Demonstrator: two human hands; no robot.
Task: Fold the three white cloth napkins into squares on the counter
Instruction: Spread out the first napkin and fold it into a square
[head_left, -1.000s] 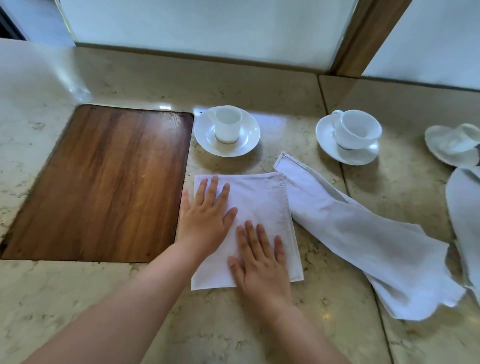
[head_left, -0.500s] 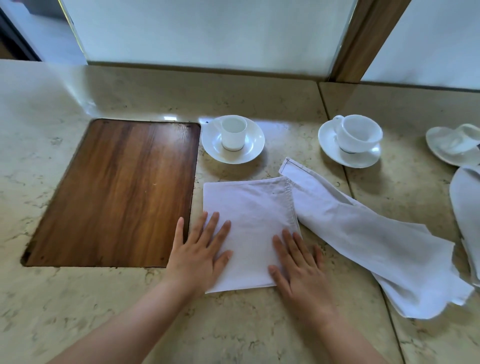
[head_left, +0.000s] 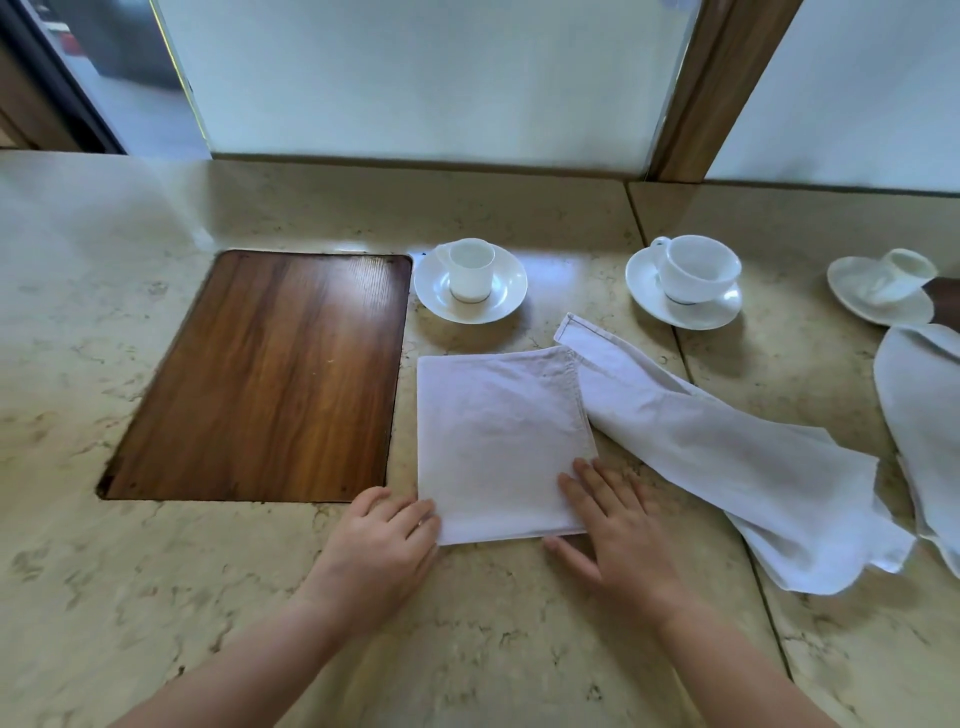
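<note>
Left hand (head_left: 382, 540) curled at folded napkin's (head_left: 501, 441) near-left corner, grip unclear; right hand (head_left: 613, 530) flat on near-right corner, table (head_left: 519, 649) centre; risk: lifting either unevenly could skew layers, spoiling square.
</note>
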